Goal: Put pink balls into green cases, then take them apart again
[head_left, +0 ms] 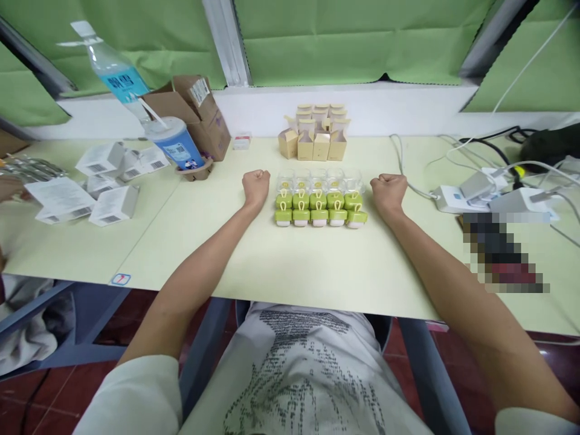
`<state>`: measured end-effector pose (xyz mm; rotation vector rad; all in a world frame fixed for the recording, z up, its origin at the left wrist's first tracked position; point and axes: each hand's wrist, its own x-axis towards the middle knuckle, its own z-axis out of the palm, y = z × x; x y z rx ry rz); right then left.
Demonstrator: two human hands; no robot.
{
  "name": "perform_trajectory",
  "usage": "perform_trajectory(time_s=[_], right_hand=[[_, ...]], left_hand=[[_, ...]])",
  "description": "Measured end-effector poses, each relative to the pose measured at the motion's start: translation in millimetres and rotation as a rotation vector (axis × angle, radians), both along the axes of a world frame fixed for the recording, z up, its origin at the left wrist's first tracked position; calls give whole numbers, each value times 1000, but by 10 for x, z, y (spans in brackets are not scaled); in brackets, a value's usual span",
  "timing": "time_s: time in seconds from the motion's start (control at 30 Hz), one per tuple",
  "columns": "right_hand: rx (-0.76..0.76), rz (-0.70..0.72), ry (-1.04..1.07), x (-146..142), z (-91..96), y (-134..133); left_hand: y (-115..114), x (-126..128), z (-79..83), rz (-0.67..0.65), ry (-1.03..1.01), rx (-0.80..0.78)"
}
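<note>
- The left hand point(256, 184) is curled shut in a fist on the table point(317, 266).
- The right hand point(388, 188) is a shut fist too.
- Rows of little green pieces point(319, 208) sit between them, just beside each fist.
- Small tan boxes point(312, 142) stand behind the rows.
- A blue cup point(174, 142) stands far off to the left.

shirt point(244, 362): white tee — short sleeves point(131, 393) | print point(299, 344): grey dotted lettering on chest

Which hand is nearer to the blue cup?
Left. The left hand, a closed fist, lies to the right of the blue cup, not touching it; the right hand lies farther right, beyond the green pieces.
</note>
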<state>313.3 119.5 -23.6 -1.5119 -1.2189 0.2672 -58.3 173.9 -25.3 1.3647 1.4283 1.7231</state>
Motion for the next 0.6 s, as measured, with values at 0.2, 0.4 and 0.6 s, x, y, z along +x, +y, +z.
perform_trajectory(time_s=[0.2,0.4,0.6], right_hand=[[55,-9,46,77,-103,66],[159,17,58,108,-146,110],[133,105,71,118,-186,135]], left_hand=[[26,-32,-30,0,-7,-8],[-66,13,63,-6,53,-8],[-184,72,171,-23,97,-29]])
